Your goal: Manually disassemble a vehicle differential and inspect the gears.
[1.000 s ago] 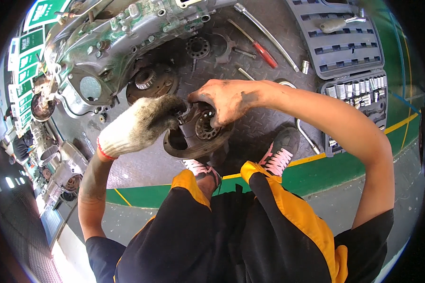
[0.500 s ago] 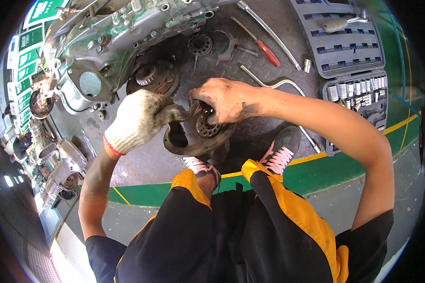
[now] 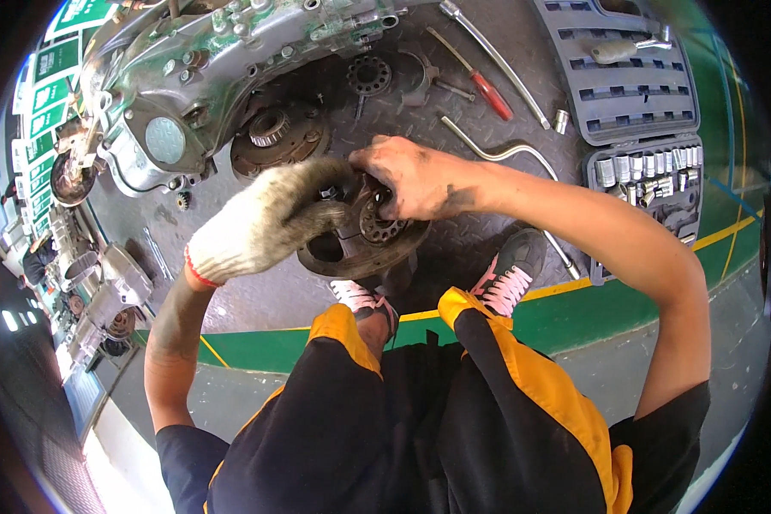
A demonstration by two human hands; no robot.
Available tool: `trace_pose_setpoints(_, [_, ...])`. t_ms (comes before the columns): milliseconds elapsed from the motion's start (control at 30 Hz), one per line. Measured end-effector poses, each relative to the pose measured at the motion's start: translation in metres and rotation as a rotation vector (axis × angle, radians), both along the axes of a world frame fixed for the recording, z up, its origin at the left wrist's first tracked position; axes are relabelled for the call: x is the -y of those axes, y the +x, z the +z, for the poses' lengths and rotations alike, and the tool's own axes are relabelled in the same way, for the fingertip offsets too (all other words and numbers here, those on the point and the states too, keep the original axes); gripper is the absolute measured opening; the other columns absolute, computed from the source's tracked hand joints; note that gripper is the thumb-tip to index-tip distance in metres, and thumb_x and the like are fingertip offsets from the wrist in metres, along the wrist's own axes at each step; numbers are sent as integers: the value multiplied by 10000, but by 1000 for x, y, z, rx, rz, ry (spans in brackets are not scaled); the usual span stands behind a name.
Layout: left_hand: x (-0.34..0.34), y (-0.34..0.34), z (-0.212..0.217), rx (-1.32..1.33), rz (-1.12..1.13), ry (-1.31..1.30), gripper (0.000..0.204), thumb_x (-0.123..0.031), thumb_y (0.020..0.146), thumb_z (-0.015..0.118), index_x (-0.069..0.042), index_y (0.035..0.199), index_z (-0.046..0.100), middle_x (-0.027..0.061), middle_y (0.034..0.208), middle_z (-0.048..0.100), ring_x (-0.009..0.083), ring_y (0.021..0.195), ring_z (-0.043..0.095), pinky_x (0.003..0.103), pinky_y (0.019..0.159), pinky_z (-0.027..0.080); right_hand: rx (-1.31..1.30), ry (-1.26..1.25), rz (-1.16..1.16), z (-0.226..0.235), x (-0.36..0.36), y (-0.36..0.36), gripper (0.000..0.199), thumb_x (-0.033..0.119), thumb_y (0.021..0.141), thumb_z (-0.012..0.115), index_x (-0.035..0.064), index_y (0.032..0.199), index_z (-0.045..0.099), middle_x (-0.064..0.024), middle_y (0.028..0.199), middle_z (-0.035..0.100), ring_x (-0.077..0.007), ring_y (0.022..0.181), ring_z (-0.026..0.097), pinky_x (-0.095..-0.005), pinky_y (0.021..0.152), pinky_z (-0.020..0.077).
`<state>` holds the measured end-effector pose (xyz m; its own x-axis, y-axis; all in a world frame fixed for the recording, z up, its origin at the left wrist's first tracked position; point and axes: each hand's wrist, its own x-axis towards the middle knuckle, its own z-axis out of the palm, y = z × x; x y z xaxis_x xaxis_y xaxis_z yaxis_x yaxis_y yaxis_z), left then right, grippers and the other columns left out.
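Observation:
A dark, round metal housing (image 3: 343, 261) with large side openings lies between my hands, just beyond my shoes. On its raised middle is a metal ring with holes (image 3: 377, 224). My left hand (image 3: 270, 214), in a soiled white work glove with a red cuff, curves its thumb and forefinger around the housing's raised middle. A gap shows between those two fingers. My bare right hand (image 3: 411, 182), smudged with grease, is closed on the ring, its fingertips partly inside it. The fingertips' exact contact is hidden.
A large greasy engine casing (image 3: 231, 64) stands at the far left, near a toothed flange (image 3: 274, 141). Beyond my hands lie another holed ring (image 3: 368, 75), a red-handled screwdriver (image 3: 492, 96), a long bar (image 3: 497, 64), a bent rod (image 3: 522, 154) and an open socket case (image 3: 638, 141).
My left thumb and forefinger have spread apart and shifted toward the housing's middle. My right hand stays on the ring, almost unmoved. The view has shifted slightly.

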<state>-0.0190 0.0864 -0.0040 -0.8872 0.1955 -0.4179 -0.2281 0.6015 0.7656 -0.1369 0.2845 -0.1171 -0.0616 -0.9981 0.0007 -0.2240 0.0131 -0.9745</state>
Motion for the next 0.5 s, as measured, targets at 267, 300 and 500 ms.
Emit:
trace_pose_setpoints(267, [-9, -9, 1, 19, -254, -521, 338, -315, 931, 751, -19, 1078, 687, 214, 972, 711, 408, 899, 696, 469, 737, 548, -99, 454, 127, 5, 5, -51, 542, 465, 982, 663, 23, 1296, 676, -171, 1298, 686, -311, 1219, 648, -386, 1047, 514])
trace_pose_setpoints(300, [-9, -9, 4, -70, -220, -473, 369, -306, 923, 762, -7, 1127, 690, 222, 991, 718, 410, 901, 700, 463, 761, 552, -190, 451, 146, 0, 7, -52, 526, 443, 978, 675, 19, 1288, 676, -168, 1272, 698, -311, 1202, 657, -388, 1036, 517])
trace_pose_setpoints(500, [-5, -22, 9, 219, -155, -100, 283, -131, 957, 684, 26, 1192, 675, 231, 981, 726, 402, 865, 692, 425, 760, 552, 64, 336, 213, -4, 12, -57, 355, 137, 831, 707, 11, 1163, 688, -224, 1067, 740, -356, 1031, 709, -406, 833, 562])
